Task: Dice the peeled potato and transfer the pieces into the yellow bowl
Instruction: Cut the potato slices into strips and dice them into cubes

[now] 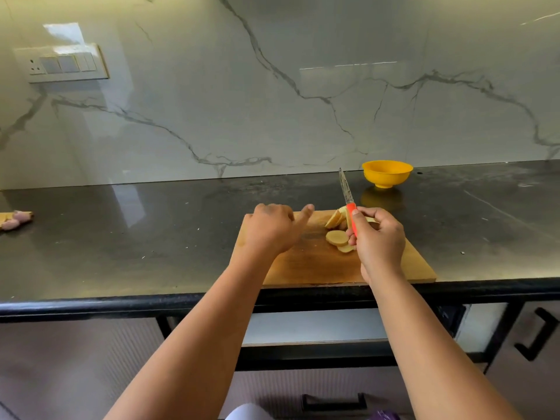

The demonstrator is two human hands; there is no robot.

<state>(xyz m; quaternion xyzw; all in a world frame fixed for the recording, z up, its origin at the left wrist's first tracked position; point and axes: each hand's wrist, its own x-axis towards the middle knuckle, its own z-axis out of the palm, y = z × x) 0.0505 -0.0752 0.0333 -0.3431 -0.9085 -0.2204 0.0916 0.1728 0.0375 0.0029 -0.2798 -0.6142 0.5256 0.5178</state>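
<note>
Several round potato slices lie on the wooden cutting board, some leaning in a stack at its far edge. My right hand grips the orange handle of a knife, blade pointing up and away, and its fingertips touch the slices. My left hand hovers over the board's left part, fingers loosely curled, index finger and thumb reaching toward the slices, holding nothing. The yellow bowl stands on the counter behind the board, to the right; I cannot see inside it.
The dark stone counter runs left and right, with a marble wall behind. At the far left edge lie some pinkish pieces on a small board. A drawer below the counter stands partly open.
</note>
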